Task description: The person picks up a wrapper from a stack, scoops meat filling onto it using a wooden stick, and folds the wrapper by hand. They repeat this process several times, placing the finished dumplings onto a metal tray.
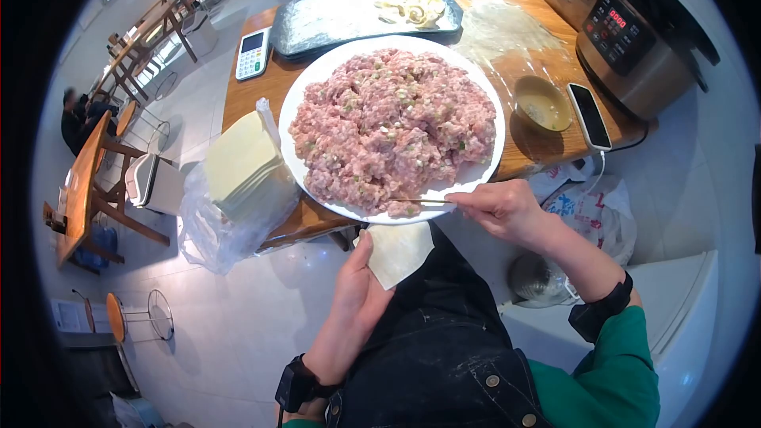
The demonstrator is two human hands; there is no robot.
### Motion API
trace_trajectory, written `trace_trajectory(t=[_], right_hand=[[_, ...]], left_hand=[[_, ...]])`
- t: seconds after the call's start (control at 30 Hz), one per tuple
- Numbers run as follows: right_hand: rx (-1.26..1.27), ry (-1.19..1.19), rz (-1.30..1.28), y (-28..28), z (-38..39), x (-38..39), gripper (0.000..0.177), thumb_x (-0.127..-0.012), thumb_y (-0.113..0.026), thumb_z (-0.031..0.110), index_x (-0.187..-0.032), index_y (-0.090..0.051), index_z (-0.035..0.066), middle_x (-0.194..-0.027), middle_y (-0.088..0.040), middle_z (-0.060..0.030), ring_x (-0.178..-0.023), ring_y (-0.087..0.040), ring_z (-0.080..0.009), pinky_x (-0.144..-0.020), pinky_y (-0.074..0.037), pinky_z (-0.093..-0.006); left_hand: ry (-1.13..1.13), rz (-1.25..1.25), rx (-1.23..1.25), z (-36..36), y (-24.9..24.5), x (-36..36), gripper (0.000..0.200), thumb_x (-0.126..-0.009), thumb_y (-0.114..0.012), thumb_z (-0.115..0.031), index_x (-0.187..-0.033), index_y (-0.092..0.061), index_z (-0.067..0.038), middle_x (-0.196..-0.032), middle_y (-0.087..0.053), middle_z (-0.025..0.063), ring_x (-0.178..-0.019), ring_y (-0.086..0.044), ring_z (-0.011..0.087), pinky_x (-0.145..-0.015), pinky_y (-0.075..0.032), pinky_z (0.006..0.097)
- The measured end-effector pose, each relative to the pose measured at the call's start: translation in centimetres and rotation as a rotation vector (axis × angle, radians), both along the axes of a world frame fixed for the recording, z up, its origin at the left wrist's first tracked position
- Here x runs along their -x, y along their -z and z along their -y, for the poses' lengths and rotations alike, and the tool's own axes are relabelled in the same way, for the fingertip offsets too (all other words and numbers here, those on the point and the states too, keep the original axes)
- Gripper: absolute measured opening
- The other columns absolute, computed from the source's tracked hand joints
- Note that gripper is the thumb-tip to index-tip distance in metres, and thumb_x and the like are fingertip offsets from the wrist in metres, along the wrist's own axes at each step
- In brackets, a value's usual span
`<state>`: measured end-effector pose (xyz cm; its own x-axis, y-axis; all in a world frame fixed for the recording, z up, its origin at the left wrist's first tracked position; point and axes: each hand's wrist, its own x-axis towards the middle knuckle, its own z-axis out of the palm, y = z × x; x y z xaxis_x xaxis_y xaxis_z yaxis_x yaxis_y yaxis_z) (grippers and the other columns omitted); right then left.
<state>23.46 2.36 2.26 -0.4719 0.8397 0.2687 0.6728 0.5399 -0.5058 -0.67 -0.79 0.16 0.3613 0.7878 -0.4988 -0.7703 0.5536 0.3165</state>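
A square wonton wrapper [403,255] lies across the fingers of my left hand [354,289], held by the thumb just below the plate's near edge. My right hand [507,210] pinches a thin stick [432,202], whose tip touches the pink minced meat filling [388,119]. Green and pale bits are mixed through the meat, heaped on a large white plate [496,154]. Left of the plate, a stack of square wrappers [244,160] rests on a clear plastic bag [202,226] at the table edge.
Behind the plate is a floured tray [333,20] holding several folded wontons [412,8]. A card terminal [253,54] stands left. To the right are a small bowl [543,103], a charging phone [589,115] and an electric cooker [638,47]. People sit at tables in the background.
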Motion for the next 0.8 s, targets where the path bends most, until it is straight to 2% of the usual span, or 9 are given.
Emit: trace_trajectory(t=[0.13,0.23,0.3,0.37,0.47,0.53,0.57,0.63,0.8], right_hand=[[0.004,-0.026,-0.063,0.4,1.1,0.6,0.035,-0.070,-0.064,0.006,-0.104,-0.064,0.014,-0.068,-0.060,-0.0045,-0.059,-0.061,-0.0216,-0.051,-0.048,-0.0303],[-0.196,-0.089,0.026,0.6,3.0,1.9,0.042,-0.067,-0.062,0.005,-0.108,-0.062,0.016,-0.071,-0.060,-0.0022,-0.060,-0.060,-0.0194,-0.050,-0.047,-0.0292],[-0.372,-0.031,0.172,1.1,4.4,2.9,0.047,-0.065,-0.060,0.003,-0.110,-0.061,0.016,-0.076,-0.060,-0.0001,-0.063,-0.059,-0.0169,-0.048,-0.047,-0.0275],[-0.378,-0.047,0.180,1.4,5.2,2.5,0.049,-0.063,-0.058,0.003,-0.111,-0.061,0.014,-0.080,-0.060,0.0008,-0.065,-0.058,-0.0156,-0.047,-0.047,-0.0262],[-0.273,-0.021,0.200,1.0,5.9,1.5,0.048,-0.065,-0.060,0.002,-0.111,-0.060,0.013,-0.076,-0.061,0.0001,-0.062,-0.058,-0.0147,-0.047,-0.047,-0.0266],[-0.010,-0.037,-0.181,0.4,5.8,1.1,0.039,-0.071,-0.062,0.002,-0.109,-0.063,0.012,-0.069,-0.061,-0.0021,-0.056,-0.058,-0.0153,-0.047,-0.046,-0.0269],[-0.007,-0.040,-0.184,0.0,5.8,1.5,0.039,-0.071,-0.062,0.002,-0.109,-0.063,0.012,-0.069,-0.061,-0.0021,-0.056,-0.058,-0.0153,-0.047,-0.046,-0.0269],[0.225,-0.076,-0.233,-1.1,5.7,3.0,0.026,-0.078,-0.063,0.004,-0.104,-0.065,0.009,-0.063,-0.060,-0.0040,-0.051,-0.057,-0.0153,-0.047,-0.045,-0.0250],[0.354,0.033,-0.369,-0.4,5.2,3.4,0.021,-0.083,-0.060,0.006,-0.103,-0.065,0.006,-0.063,-0.061,-0.0042,-0.050,-0.054,-0.0098,-0.047,-0.043,-0.0225]], left_hand=[[0.032,0.033,-0.036,0.0,0.2,0.2,0.044,-0.097,-0.035,-0.028,-0.131,-0.031,-0.001,-0.133,-0.040,0.0156,-0.123,-0.040,0.0278,-0.105,-0.031,0.0433],[0.025,0.072,-0.043,0.1,0.5,0.3,0.044,-0.097,-0.033,-0.028,-0.131,-0.030,0.000,-0.133,-0.039,0.0161,-0.124,-0.039,0.0282,-0.105,-0.030,0.0435],[0.031,0.070,-0.062,0.1,1.0,0.4,0.045,-0.097,-0.034,-0.029,-0.131,-0.032,0.000,-0.133,-0.040,0.0159,-0.124,-0.038,0.0285,-0.105,-0.029,0.0446],[0.037,0.060,-0.058,0.4,1.3,0.7,0.045,-0.097,-0.033,-0.029,-0.131,-0.032,0.000,-0.133,-0.040,0.0159,-0.124,-0.039,0.0287,-0.105,-0.029,0.0445],[0.030,0.028,-0.068,1.1,1.6,1.6,0.045,-0.097,-0.033,-0.029,-0.132,-0.032,0.000,-0.133,-0.040,0.0158,-0.124,-0.039,0.0286,-0.105,-0.030,0.0443],[0.018,0.007,-0.072,1.5,1.5,2.0,0.045,-0.097,-0.033,-0.029,-0.132,-0.032,0.000,-0.133,-0.041,0.0157,-0.123,-0.040,0.0284,-0.105,-0.031,0.0442],[0.019,0.012,-0.104,1.7,1.1,2.1,0.045,-0.097,-0.034,-0.029,-0.132,-0.032,-0.001,-0.132,-0.041,0.0154,-0.123,-0.041,0.0280,-0.104,-0.031,0.0440],[0.023,0.018,-0.134,1.9,1.0,2.0,0.045,-0.097,-0.035,-0.029,-0.131,-0.033,-0.001,-0.132,-0.042,0.0151,-0.122,-0.042,0.0277,-0.104,-0.032,0.0439],[0.025,-0.049,-0.272,1.8,0.8,2.4,0.043,-0.096,-0.037,-0.028,-0.130,-0.035,-0.001,-0.128,-0.046,0.0135,-0.119,-0.045,0.0268,-0.102,-0.034,0.0429]])
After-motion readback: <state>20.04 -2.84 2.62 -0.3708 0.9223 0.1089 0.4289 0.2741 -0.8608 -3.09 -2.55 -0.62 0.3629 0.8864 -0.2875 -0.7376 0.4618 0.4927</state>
